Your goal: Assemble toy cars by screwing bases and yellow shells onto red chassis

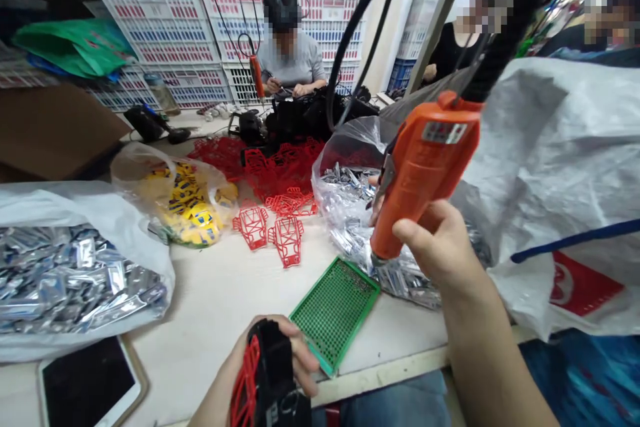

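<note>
We have the black part point(280, 353) low in front of us, just above the near edge of the tabletop point(215, 287), with a red wire-like frame point(246, 373) against its left side. Our left hand point(303, 355) is closed around it, fingers curled over the right side; its lower end runs out of view. Our right hand point(440, 240) is wrapped around the orange electric screwdriver point(420, 167), thumb on the near side, the other fingers mostly hidden behind the body. The driver tilts nose-down above the far right corner of the green perforated tray point(327, 320), well apart from the black part.

We judge that we are at a fastening step, between screws, with no driving under way. The next move seems to call for a steady left grip and for the driver's nose to be lined up with a fixing point; whether a screw sits on the bit, we cannot tell. Tiny pieces lie at the tray's far end, too small to identify.

Beyond the tray, loose red frames point(287, 240) lie flat. A clear bag point(350, 137) of silvery pieces stands behind the driver, and across the tabletop a co-worker point(310, 57) works with both hands.
</note>
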`<state>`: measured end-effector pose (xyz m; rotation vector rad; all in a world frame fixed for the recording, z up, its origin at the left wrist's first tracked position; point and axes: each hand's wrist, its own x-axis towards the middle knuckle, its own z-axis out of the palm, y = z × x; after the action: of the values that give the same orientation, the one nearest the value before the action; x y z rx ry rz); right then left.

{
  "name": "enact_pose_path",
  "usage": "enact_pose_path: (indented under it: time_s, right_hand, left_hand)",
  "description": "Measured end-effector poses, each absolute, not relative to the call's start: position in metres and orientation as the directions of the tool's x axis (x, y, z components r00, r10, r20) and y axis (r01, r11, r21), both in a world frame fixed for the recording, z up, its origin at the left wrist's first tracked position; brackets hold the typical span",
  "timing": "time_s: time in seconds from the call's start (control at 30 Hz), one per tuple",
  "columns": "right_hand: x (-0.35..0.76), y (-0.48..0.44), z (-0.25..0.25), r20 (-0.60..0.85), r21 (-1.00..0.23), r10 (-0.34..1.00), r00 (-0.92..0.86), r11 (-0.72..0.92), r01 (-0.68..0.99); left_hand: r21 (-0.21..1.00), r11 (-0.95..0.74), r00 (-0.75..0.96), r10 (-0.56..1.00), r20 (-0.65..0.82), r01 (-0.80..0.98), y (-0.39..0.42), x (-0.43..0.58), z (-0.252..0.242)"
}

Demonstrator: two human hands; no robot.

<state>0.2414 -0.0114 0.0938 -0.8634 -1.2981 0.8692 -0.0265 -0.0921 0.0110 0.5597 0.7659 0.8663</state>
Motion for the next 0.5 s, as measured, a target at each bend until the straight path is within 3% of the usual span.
enact_pose_path:
  time_s: [0.1, 0.23, 0.33, 0.5]
  right_hand:
    - [0.230, -0.028, 0.095, 0.385, -0.923, 0.923, -0.017, 0.385, 0.004]
    - [0.213, -0.037, 0.078, 0.300, -0.949, 0.946, -0.126, 0.283, -0.136]
    - [0.201, -0.041, 0.060, 0.277, -0.921, 0.960, -0.031, 0.256, -0.295]
    - [0.184, -0.051, 0.050, 0.323, -0.832, 0.935, 0.146, 0.354, -0.426]
  left_hand:
    - [0.718, 0.462, 0.245, 0.886, -0.393, -0.520, -0.111, -0.015, 0.012]
    - [0.848, 0.230, 0.097, 0.973, -0.209, -0.477, -0.123, -0.007, 0.012]
    - [0.891, 0.189, 0.083, 0.982, -0.170, -0.413, -0.117, -0.007, 0.009]
    - [0.921, 0.172, 0.014, 0.984, -0.178, -0.350, -0.092, -0.006, 0.009]
